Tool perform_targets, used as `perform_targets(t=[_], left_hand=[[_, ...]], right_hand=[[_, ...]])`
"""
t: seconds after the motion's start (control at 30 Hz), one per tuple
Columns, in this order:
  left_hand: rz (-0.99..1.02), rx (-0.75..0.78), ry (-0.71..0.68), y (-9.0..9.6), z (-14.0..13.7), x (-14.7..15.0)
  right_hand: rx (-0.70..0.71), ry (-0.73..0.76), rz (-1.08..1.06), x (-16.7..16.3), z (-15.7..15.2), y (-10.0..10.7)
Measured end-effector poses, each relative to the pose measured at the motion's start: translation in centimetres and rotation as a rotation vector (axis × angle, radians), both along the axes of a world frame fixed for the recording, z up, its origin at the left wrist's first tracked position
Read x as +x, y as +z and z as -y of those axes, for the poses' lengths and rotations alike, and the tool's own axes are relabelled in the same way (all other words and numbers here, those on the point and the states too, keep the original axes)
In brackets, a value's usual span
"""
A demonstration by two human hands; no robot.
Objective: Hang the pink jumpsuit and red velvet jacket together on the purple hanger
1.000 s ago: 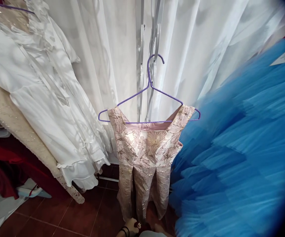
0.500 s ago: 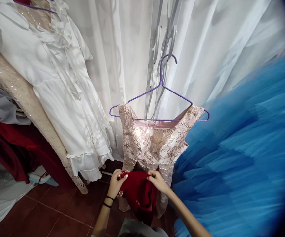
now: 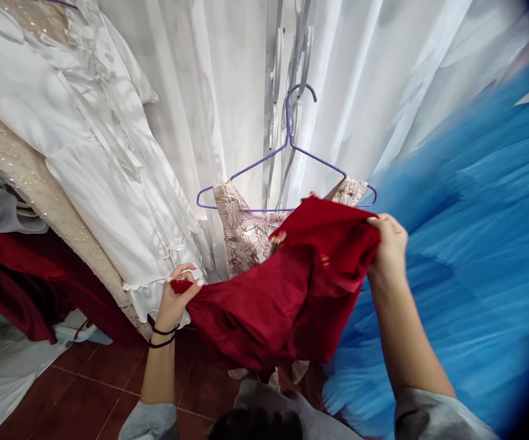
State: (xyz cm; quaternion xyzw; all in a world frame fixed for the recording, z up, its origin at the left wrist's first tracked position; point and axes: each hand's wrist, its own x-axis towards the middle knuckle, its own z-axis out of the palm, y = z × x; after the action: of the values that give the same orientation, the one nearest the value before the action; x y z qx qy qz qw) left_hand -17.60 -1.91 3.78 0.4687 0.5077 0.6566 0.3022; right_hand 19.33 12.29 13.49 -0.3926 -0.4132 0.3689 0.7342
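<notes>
A dark red garment (image 3: 264, 299) with small gold trim is stretched between my two hands. My left hand (image 3: 177, 297), with two black bands at the wrist, pinches its left end. At the upper right, my right hand (image 3: 389, 244) grips the other edge of the cloth. Behind it, a pink and gold floral dress (image 3: 234, 226) hangs on a purple hanger (image 3: 288, 137); the red cloth covers much of the bodice. What exact kind of garment the red one is, I cannot tell.
A white dress (image 3: 94, 177) and a beige sequined garment (image 3: 69, 211) hang at left, above dark red fabric (image 3: 30, 275). Blue tulle (image 3: 466, 263) fills the right side. White curtains (image 3: 241, 91) form the back, and red-brown tiles (image 3: 104, 373) cover the floor.
Both hands have risen and moved apart, the left to the left and the right up and to the right. The bunched red garment is now spread out in front of the pink dress.
</notes>
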Motion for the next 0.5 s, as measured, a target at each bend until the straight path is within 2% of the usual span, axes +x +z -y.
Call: perform_targets(t=[0.07, 0.17, 0.2, 0.23, 0.33, 0.43, 0.5], left_hand=[[-0.077, -0.009, 0.028, 0.8, 0.5, -1.4], [-0.284, -0.120, -0.088, 2.5, 1.0, -2.0], [-0.347, -0.146, -0.084, 3.1, 1.0, -1.7], [-0.389, -0.151, -0.044, 3.6, 0.9, -1.4], [-0.396, -0.061, 0.191, 4.5, 0.6, -0.2], [-0.348, 0.039, 0.398, 4.4, 0.4, 0.4], [-0.250, 0.083, 0.473, 4.3, 0.6, 0.8]], right_hand=[[0.013, -0.070, 0.029, 2.1, -0.1, 0.9], [0.062, -0.170, 0.071, 3.7, 0.3, 1.3], [0.080, -0.210, 0.054, 4.0, 0.4, 1.3], [0.093, -0.250, 0.034, 4.2, 0.5, 1.2], [0.127, -0.312, 0.037, 5.2, 0.3, 0.8], [0.097, -0.240, 0.119, 5.7, 0.2, -0.2], [0.032, -0.170, 0.334, 4.5, 0.9, -1.2]])
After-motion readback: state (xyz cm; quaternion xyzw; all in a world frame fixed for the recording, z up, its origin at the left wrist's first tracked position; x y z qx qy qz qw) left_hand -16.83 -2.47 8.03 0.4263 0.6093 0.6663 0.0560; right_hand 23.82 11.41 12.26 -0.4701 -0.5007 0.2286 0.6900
